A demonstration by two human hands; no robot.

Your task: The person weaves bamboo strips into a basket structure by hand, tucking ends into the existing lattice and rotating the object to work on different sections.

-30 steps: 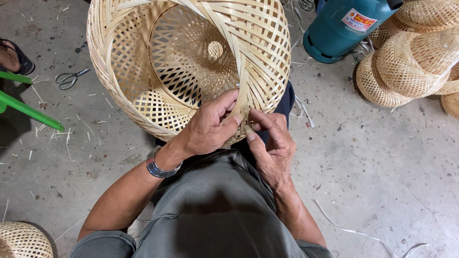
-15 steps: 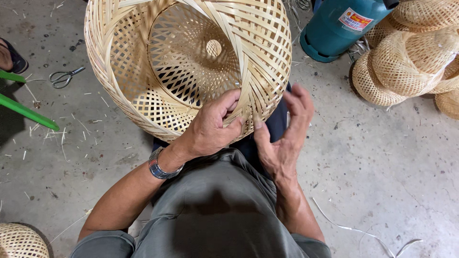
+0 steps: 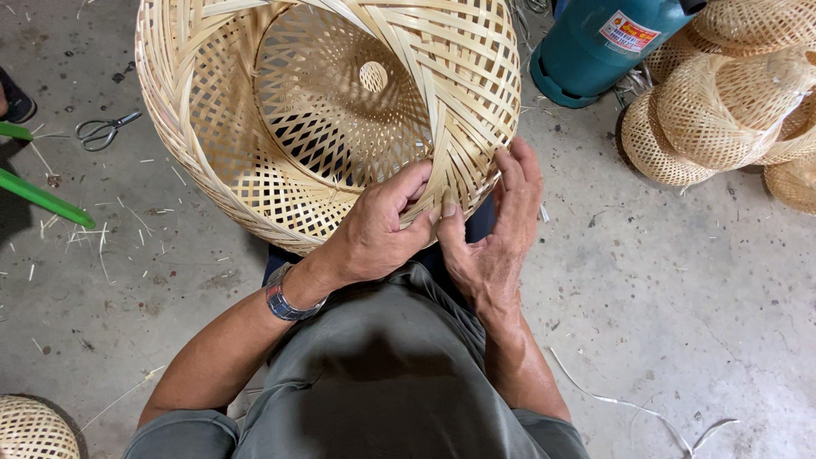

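Woven bamboo basket (image 3: 327, 110) tilted on lap, opening toward camera. Left hand (image 3: 378, 229) pinches near rim, thumb inside. Right hand (image 3: 493, 234) open, fingers spread against rim's outer weave. Scissors (image 3: 104, 130) on concrete floor (image 3: 680, 280), left; finished baskets (image 3: 722, 110) stacked right, beside teal gas cylinder (image 3: 608, 42).

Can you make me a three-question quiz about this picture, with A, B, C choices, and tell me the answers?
1. Where are the scissors?
A. on the floor, left of the basket
B. inside the basket
C. in a hand

2. What colour is the gas cylinder?
A. red
B. teal
C. yellow

3. What is the left hand doing?
A. lying flat on the floor
B. holding the scissors
C. gripping the rim of the big woven basket

Answers: 1 A, they lie on the concrete beside it. 2 B, its body is blue-green. 3 C, its fingers curl over the rim, the right hand against the outside.
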